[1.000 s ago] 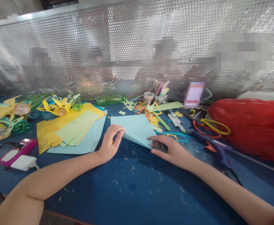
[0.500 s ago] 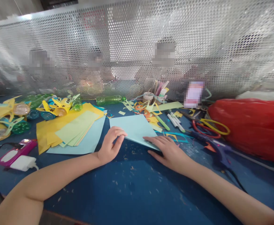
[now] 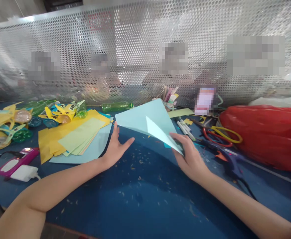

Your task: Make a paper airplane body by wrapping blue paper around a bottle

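Observation:
A light blue folded sheet of paper point(image 3: 145, 116) is raised above the table, its near flap hanging partly open. My right hand point(image 3: 190, 157) pinches the sheet's right corner between thumb and fingers. Close to the sheet's left corner, my left hand point(image 3: 117, 146) has its fingers stretched out and thumb apart, holding nothing. Left of that hand lies a stack of coloured paper: yellow sheets point(image 3: 46, 142), pale green sheets point(image 3: 82, 136) and a larger light blue sheet point(image 3: 95, 154) underneath.
Yellow-decorated plastic bottles point(image 3: 63, 113) crowd the back left. A purple power adapter point(image 3: 18, 161) with a white plug sits at left. On the right are scissors point(image 3: 222, 137), a glue gun point(image 3: 232, 161), white markers point(image 3: 185, 127) and a red plastic bag point(image 3: 265, 136). A perforated metal screen point(image 3: 135, 43) stands behind.
My right hand has lifted the light blue paper off the table, and its flap has come apart. My left hand has let go of the edge and spread its fingers.

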### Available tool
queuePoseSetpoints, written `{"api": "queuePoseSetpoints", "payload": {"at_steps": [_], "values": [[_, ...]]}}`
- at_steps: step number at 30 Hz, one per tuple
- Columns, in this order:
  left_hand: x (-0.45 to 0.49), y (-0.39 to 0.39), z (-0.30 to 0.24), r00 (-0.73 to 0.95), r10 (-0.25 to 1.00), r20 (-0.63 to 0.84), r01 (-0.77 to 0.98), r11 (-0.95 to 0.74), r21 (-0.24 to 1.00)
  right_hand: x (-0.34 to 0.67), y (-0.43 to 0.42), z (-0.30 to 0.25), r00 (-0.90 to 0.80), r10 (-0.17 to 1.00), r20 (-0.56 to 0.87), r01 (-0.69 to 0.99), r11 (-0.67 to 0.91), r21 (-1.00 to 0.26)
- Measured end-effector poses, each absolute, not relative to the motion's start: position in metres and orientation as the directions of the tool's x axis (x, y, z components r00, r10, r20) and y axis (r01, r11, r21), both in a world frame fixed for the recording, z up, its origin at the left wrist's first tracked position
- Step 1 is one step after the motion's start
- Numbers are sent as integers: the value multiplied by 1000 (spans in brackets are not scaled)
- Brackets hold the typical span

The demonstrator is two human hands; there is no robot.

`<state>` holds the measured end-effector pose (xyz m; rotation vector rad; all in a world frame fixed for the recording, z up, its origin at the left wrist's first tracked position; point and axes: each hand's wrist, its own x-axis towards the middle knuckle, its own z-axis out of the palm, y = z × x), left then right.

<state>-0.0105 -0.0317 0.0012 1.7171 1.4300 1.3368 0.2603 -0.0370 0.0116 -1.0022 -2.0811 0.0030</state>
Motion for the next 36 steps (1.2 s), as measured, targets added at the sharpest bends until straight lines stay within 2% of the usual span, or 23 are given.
{"api": "queuePoseSetpoints", "payload": {"at_steps": [3, 8, 10, 13, 16, 20, 25, 28, 32, 36], "values": [[-11, -30, 3, -59, 977, 205, 154, -194, 969, 257, -42, 16, -279, 705, 652, 603, 657, -452], [-13, -27, 3, -76, 993, 88, -98, -95, 991, 251, -48, 25, -73, 825, 561, 497, 518, -697], [-12, -25, 2, -41, 998, 57, -162, -63, 985, 250, -47, 29, -2, 910, 414, 370, 385, -845], [-10, -22, 0, 10, 998, 60, -227, -56, 972, 249, -43, 31, -56, 989, 136, 194, 144, -970], [-8, -21, 1, 53, 997, 53, -255, -38, 966, 248, -38, 30, -87, 996, 2, 161, 16, -987], [-6, -21, 4, 129, 991, 38, -318, 5, 948, 245, -39, 29, -126, 991, -48, 154, -28, -988], [-4, -29, 14, 259, 953, 156, -319, -68, 945, 239, -47, 31, -207, 967, -149, 114, -127, -985], [-1, -36, 18, 218, 953, 209, -272, -146, 951, 237, -47, 34, -211, 960, -182, 47, -176, -983], [-1, -37, 21, 168, 965, 202, -229, -161, 960, 239, -42, 39, -274, 952, -138, -61, -160, -985], [-8, -29, 24, 73, 978, 194, -201, -176, 964, 245, -36, 37, -171, 978, -117, -38, -126, -991]]}}
